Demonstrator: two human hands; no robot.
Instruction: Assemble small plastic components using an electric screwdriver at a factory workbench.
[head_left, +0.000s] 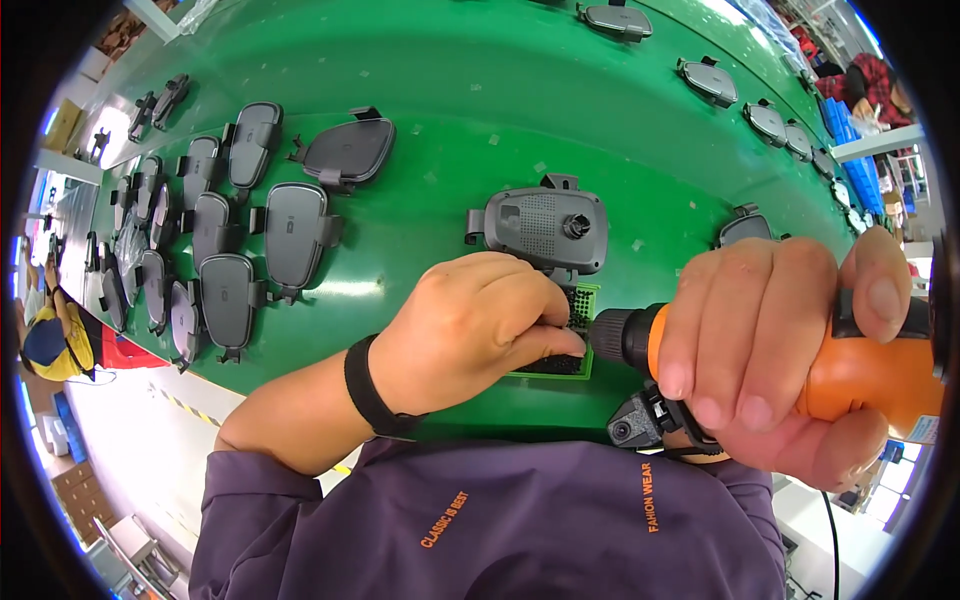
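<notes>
My right hand (755,335) is wrapped round an orange and black power screwdriver (865,375), its dark chuck pointing left. My left hand (480,330), with a black band at the wrist, reaches over a small green tray (553,375) of tiny dark screws. Its thumb and forefinger are pinched together close to the chuck's front; whatever is between them is too small or hidden to name. Just beyond the tray a grey phone holder (530,228) lies back side up, its round ball stud showing and its clamp arms at the edges.
Many phone holders (295,235) lie charging face up at the left of the green table (430,190). More holders (708,82) form a line along the far right. Other people (60,335) sit at the left and far right. Blue bins (850,150) stand at the right edge.
</notes>
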